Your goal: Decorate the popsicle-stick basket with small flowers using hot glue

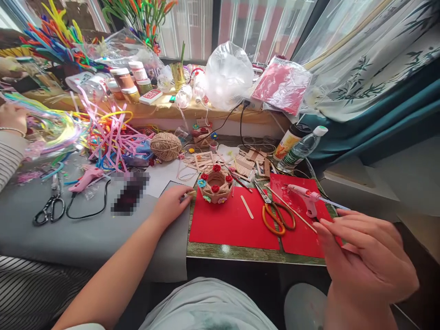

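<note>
Both hands (pixel 173 204) (pixel 373 256) are well apart, fingers (pixel 364 225) bent.

We see the scene through 1 camera worn on the person's head, looking forward and steeply down past the shirt (pixel 209 307) at the bottom edge, with the left hand (pixel 172 201) and the right hand (pixel 367 247) reaching in from below. Our view is wide and close, the right hand looming largest near the lens, while the flower-trimmed basket (pixel 215 183) sits near mid-frame, farther off. Facing across the table (pixel 85 236), we take in the sill (pixel 227 114) and window (pixel 199 27) beyond, the curtain (pixel 378 119) at right and a co-worker's sleeve (pixel 10 158) cut by the left edge.
</note>
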`<state>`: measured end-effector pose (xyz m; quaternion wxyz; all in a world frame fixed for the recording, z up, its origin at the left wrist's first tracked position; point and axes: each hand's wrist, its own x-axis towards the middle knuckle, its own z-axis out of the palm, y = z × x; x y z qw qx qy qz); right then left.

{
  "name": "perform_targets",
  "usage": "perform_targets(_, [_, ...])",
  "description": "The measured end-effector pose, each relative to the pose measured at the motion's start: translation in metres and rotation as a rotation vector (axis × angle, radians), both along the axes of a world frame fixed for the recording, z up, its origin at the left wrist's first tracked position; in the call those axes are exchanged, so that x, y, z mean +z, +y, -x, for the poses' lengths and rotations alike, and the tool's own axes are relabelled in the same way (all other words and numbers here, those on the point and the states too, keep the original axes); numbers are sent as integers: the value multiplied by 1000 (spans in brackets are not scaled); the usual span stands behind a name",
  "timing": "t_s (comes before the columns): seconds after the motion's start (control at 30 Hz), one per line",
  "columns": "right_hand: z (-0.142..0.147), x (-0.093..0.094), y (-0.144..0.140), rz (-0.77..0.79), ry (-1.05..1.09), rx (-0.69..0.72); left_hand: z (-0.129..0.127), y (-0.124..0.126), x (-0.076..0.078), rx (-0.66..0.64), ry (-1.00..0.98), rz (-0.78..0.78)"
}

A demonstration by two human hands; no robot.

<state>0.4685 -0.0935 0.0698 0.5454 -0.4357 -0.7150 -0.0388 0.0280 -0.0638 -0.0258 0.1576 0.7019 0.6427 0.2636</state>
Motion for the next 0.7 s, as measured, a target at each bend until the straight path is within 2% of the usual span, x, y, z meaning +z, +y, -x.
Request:
perform_targets(0.07, [3,-3,3,-11,46,-35,0,-12,6,153,-166,-48])
perform_targets(0.13, [21,-11,4,194,114,17,-7,-29,13,275,-287,-165])
perform_targets(0.17, [35,-17,2,348,154,102,-14,-37,17,258,-327,-221])
perform_targets(0.2, [50,-24,0,528,218,243,-23,-46,21,178,-353,-256])
perform_targets(0.27, [82,-39,-8,921,405,588,-44,-60,27,-95,-349,-245])
perform_targets(0.33, [110,-53,-15,1195,650,812,-67,-68,31,-397,-278,-161])
perform_targets(0.37, [120,-58,-16,1279,733,866,-76,-69,32,-492,-241,-129])
perform_targets(0.47, [134,-69,-14,1320,830,836,-92,-66,33,-574,-198,-78])
perform_targets(0.57, [130,-75,-5,1306,858,773,-92,-60,32,-522,-278,-39])
perform_targets(0.7, [123,-83,-1,1311,994,630,-94,-59,28,-375,-501,123])
